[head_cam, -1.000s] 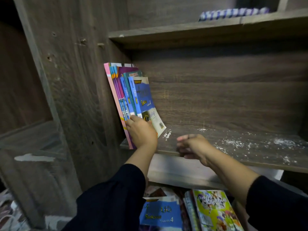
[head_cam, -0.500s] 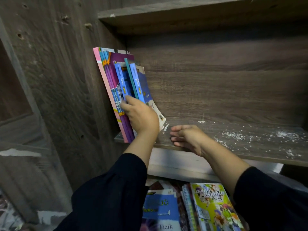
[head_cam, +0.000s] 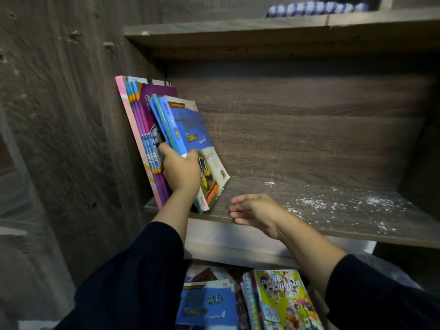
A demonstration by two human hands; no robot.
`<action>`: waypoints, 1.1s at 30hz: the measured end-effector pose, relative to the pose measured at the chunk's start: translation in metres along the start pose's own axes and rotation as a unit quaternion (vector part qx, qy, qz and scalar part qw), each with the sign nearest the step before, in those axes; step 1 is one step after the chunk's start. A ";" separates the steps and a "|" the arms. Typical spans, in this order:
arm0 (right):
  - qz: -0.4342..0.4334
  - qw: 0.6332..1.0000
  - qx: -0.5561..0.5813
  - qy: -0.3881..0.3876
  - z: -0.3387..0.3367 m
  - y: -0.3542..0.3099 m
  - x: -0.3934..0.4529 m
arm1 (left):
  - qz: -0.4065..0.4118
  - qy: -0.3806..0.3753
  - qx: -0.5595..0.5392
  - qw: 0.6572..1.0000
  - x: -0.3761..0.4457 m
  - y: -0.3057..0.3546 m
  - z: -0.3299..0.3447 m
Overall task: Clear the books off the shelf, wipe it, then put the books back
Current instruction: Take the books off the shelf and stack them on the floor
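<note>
Books [head_cam: 152,129] – head view: small row at far-left end of shelf [head_cam: 333,217], leaning left vs. side panel; pink spine outermost, purple ones next, blue "Sukses 4" biology book [head_cam: 190,129] on right, tilted. Left hand [head_cam: 182,171] grasps blue books, thumb on cover, fingers between spines. Right hand [head_cam: 256,211] released, fingers loose, at shelf's near edge, holding nothing. White dust [head_cam: 333,202] on shelf, right half. More books [head_cam: 250,303] below. Striped cloth [head_cam: 316,8] on upper shelf.

- "Sukses", "4" and "Biology" on the blue book [head_cam: 195,136] at the shelf's 9 o'clock end.
- "Sukses", "Tingkatan 4" on the blue book below [head_cam: 209,308], at 6 o'clock.
</note>
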State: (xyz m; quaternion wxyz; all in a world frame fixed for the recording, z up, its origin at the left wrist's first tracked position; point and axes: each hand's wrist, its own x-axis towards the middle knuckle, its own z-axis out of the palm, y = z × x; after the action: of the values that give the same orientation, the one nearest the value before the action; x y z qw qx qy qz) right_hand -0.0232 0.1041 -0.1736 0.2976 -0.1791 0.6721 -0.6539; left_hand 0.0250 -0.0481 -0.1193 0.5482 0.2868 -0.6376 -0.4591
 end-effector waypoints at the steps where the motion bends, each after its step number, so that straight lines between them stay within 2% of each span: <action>1: -0.004 1.000 0.009 0.013 0.000 -0.001 0.000 | -0.003 0.001 -0.028 1.000 0.000 0.004 0.000; 4: -0.062 0.993 0.035 0.098 -0.004 -0.006 0.003 | -0.006 -0.013 -0.111 0.994 0.002 0.017 0.000; 7: -0.167 0.966 -0.049 0.189 -0.021 -0.012 0.010 | -0.025 -0.076 -0.243 0.967 0.004 0.028 0.001; 9: -0.181 0.954 -0.078 0.224 -0.032 -0.018 0.009 | -0.041 -0.131 -0.307 0.942 0.002 0.030 0.000; 11: -0.160 0.951 -0.066 0.255 -0.045 -0.021 0.007 | -0.058 -0.193 -0.337 0.920 -0.002 0.031 0.001; 15: -0.137 0.966 -0.004 0.218 -0.076 -0.028 0.007 | -0.089 -0.305 -0.384 0.867 -0.013 0.025 0.007; 19: -0.150 0.973 -0.029 0.170 -0.095 -0.033 -0.002 | -0.115 -0.353 -0.414 0.831 -0.025 0.021 0.019; 25: -0.188 0.967 0.029 0.168 -0.117 -0.032 -0.004 | -0.088 -0.386 -0.371 0.840 -0.035 0.021 0.029; 29: -0.272 0.936 0.083 0.207 -0.115 -0.034 -0.004 | -0.029 -0.375 -0.311 0.873 -0.034 0.025 0.032; 33: -0.251 0.950 0.061 0.175 -0.107 -0.024 -0.001 | 0.012 -0.363 -0.250 0.897 -0.027 0.025 0.035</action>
State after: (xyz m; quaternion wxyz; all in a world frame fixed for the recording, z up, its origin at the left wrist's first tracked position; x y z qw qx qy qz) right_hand -0.0942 0.1851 -0.1535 0.0122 -0.2061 0.6061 -0.7681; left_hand 0.0007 -0.0051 -0.1078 0.3372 -0.0536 -0.6601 -0.6691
